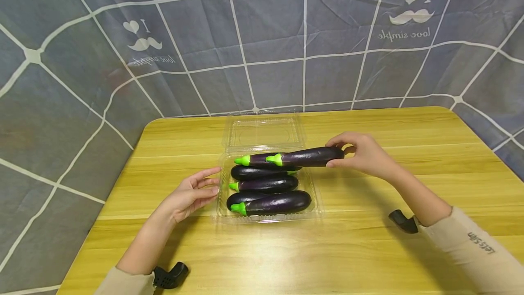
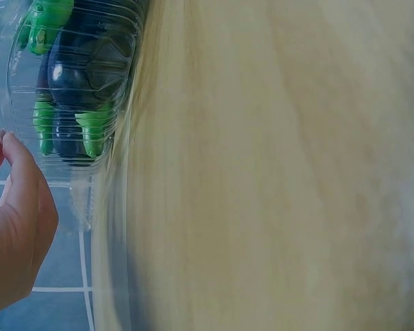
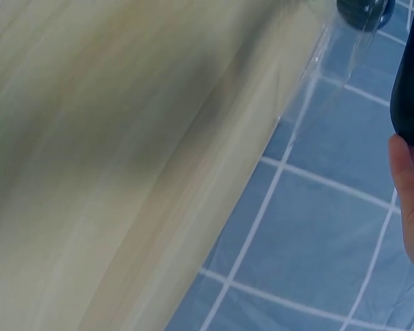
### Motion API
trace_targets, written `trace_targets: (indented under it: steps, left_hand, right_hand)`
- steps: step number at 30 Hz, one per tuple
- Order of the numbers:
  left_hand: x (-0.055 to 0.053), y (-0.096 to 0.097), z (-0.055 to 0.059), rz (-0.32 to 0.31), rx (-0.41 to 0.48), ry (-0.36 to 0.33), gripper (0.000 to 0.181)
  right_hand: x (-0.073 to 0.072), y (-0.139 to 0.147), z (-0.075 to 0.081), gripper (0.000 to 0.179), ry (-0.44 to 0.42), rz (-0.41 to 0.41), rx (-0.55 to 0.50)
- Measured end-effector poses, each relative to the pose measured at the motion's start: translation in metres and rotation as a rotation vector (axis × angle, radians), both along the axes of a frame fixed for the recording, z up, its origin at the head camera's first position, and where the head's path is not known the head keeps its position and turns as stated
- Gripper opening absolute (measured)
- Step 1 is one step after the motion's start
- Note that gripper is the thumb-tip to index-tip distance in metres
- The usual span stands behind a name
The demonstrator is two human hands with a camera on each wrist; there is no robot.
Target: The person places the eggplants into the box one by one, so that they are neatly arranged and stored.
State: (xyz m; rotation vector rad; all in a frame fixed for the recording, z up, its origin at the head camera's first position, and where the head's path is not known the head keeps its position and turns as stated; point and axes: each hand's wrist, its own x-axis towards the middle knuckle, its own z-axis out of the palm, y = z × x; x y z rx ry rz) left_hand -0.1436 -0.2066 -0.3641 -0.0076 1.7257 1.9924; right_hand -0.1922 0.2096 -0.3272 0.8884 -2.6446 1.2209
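Note:
My right hand grips an eggplant by its rounded end, its green stem pointing left. The eggplant is held over the far right part of a clear plastic container, overlapping another eggplant from above. Several more dark purple eggplants lie crosswise in the container, some stacked. In the right wrist view the held eggplant shows only at the edge. At the container's left side, my left hand pinches the rim between thumb and fingers; the left wrist view shows the fingertips at the plastic edge.
The container's clear hinged lid lies folded back toward the far table edge. A wooden table carries everything. Behind it hangs a grey-blue cloth with white lines. Black wrist devices sit by both sleeves.

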Motion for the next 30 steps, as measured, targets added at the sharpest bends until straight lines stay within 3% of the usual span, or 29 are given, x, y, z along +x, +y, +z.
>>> trace_targets:
  steps: [11, 30]
  left_hand:
    - [0.000, -0.001, 0.000, -0.004, -0.002, 0.004, 0.063]
    - [0.000, 0.000, -0.001, -0.006, -0.002, 0.008, 0.063]
  right_hand:
    - [0.006, -0.029, -0.004, 0.038, -0.061, 0.098, -0.004]
    - [0.012, -0.068, -0.013, 0.039, -0.054, 0.118, 0.020]
